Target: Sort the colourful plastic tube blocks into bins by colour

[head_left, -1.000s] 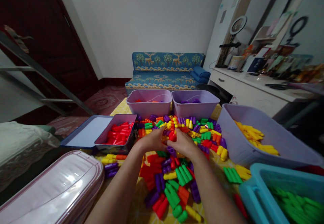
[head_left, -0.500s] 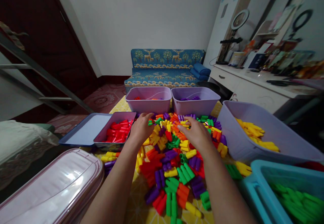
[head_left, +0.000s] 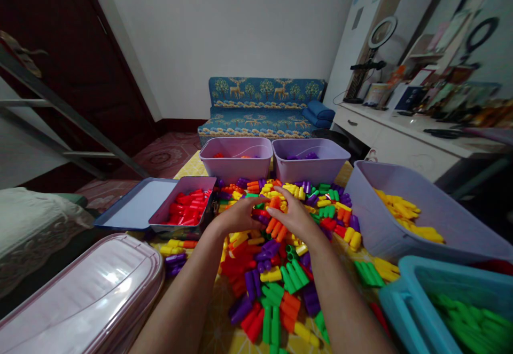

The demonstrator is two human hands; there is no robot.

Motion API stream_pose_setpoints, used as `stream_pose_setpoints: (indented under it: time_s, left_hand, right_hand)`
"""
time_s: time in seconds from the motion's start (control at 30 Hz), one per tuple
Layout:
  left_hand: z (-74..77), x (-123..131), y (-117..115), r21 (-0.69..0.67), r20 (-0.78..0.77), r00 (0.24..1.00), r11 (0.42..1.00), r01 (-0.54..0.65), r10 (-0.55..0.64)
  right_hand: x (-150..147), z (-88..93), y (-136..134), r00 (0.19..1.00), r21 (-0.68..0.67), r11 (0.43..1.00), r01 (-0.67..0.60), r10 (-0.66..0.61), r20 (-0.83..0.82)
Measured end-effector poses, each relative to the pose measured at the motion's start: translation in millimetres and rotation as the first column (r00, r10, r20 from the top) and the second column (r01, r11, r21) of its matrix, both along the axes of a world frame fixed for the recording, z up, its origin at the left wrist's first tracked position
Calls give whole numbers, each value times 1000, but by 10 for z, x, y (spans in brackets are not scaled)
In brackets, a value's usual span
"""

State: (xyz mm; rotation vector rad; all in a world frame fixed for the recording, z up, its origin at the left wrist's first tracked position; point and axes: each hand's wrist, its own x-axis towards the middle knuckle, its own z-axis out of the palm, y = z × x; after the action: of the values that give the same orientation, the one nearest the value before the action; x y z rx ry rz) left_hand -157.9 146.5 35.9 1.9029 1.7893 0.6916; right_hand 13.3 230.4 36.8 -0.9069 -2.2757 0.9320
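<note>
A wide heap of red, orange, yellow, green and purple plastic pieces point(head_left: 270, 274) covers the middle of a yellow-clothed table. My left hand point(head_left: 240, 216) rests in the heap's upper part, fingers curved towards the right, with red and purple pieces beside its fingertips. Close on its right, my right hand point(head_left: 294, 216) has its thumb and fingers spread around orange pieces point(head_left: 276, 229); a firm grip on them is not visible. The two hands face each other with several pieces between them.
Two lilac bins point(head_left: 236, 167) stand behind the heap. At left are a metal box point(head_left: 182, 230) of red pieces and a pink lid point(head_left: 88, 295). At right, a large lilac bin point(head_left: 377, 236) holds yellow pieces and a turquoise bin point(head_left: 417, 300) green ones.
Both hands have moved towards each other, and the pieces between them have shifted and gathered. Orange pieces now lie by my right hand's fingers.
</note>
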Motion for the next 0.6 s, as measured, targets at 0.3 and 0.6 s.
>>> stream_pose_setpoints:
  time_s: [0.3, 0.6]
  left_hand:
    - [344, 63, -122, -25, -66, 993, 995, -101, 99]
    - [110, 414, -38, 44, -207, 962, 981, 189, -176]
  right_hand:
    - [184, 377, -43, 940, 220, 969, 110, -174, 295]
    - [164, 288, -126, 784, 186, 980, -69, -62, 618]
